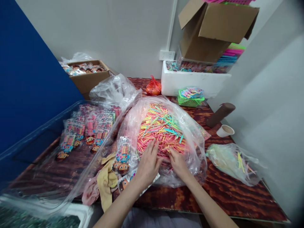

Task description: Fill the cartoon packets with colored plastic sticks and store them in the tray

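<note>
A large clear plastic bag (193, 136) lies open on the table, full of thin coloured sticks (161, 123) in pink, yellow, green and blue. My left hand (147, 166) rests on the near edge of the heap, fingers stretched forward over the pink sticks. Beside it, my right hand (177, 162) has its fingers bent in a pinch, with a small yellow end showing at the fingertips. A filled packet (123, 153) with cartoon faces lies left of my left hand. Another printed packet (125, 182) is partly hidden under my left wrist.
Several filled packets (90, 126) lie at left behind a clear plastic sheet edge. Yellow and pink cloths (105, 182) lie near the front. At right are a paper cup (225, 130), a brown bottle (220, 114) and a bag of sticks (234, 161). A green basket (190, 100) stands behind.
</note>
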`<state>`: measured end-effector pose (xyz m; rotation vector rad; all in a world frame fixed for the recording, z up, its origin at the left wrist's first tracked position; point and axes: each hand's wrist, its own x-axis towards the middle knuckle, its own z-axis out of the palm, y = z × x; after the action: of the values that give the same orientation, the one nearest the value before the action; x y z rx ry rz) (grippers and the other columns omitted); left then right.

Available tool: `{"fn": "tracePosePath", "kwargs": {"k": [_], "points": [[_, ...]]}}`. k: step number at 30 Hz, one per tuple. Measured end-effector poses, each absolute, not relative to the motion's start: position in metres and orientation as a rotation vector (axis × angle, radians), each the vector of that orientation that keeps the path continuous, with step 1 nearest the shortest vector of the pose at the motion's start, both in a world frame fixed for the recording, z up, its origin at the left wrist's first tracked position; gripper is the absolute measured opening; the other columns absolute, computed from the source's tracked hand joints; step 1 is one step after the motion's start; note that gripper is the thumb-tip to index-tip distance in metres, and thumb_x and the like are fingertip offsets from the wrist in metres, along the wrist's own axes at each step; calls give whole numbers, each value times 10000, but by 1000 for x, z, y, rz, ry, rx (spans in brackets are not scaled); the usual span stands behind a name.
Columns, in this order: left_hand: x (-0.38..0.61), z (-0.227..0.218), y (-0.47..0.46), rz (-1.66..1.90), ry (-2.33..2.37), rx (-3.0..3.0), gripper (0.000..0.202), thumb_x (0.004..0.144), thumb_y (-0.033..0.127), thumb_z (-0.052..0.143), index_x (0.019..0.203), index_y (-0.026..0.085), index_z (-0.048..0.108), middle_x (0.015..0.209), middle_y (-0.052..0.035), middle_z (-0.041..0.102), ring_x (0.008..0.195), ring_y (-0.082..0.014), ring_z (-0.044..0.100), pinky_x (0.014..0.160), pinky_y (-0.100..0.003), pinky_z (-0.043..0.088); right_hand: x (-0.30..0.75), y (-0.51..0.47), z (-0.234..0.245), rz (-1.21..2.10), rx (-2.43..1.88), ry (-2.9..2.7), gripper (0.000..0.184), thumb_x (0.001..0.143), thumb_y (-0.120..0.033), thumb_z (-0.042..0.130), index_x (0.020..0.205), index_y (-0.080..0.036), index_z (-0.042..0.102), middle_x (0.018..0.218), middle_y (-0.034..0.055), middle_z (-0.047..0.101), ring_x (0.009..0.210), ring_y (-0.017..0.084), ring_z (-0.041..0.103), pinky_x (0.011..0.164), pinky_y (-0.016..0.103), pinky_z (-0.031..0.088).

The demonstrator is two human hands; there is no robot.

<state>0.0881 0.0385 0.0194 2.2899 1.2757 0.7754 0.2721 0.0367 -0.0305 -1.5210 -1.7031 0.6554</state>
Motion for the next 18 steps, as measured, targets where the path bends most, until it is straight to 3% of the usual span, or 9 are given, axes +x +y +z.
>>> {"fn": "tracePosePath", "kwargs": {"k": [5,9,14,18], "points": [[86,18,31,787,1264,2239,683,943,277,508,1521,212,150,1570,-178,270,1462,-278,231,1149,-545,304,268,34,-24,660,-1482,-1643,182,930,-217,430,888,-205,607,843,62,650,768,220,591,710,316,425],[96,17,22,836,1228,2210,771,938,286,514,1537,193,37,1595,-167,206,1480,-252,169,1169,-512,282,246,24,-23,925,-1315,-1471,177,934,-291,469,979,-229,628,923,59,665,844,219,603,759,322,471],[96,17,10,725,1246,2252,697,934,338,517,1523,197,172,1546,-150,344,1455,-280,252,1152,-548,291,224,8,-31,1232,-1134,-1277,223,923,-369,492,1036,-233,628,942,47,657,917,221,604,874,343,480],[65,21,-3,791,1356,2195,609,960,342,470,1500,183,239,1515,-150,392,1425,-259,318,1137,-504,330,229,1,-26,1198,-1223,-1322,177,920,-362,525,894,-216,621,845,27,627,824,195,594,787,295,474]]}}
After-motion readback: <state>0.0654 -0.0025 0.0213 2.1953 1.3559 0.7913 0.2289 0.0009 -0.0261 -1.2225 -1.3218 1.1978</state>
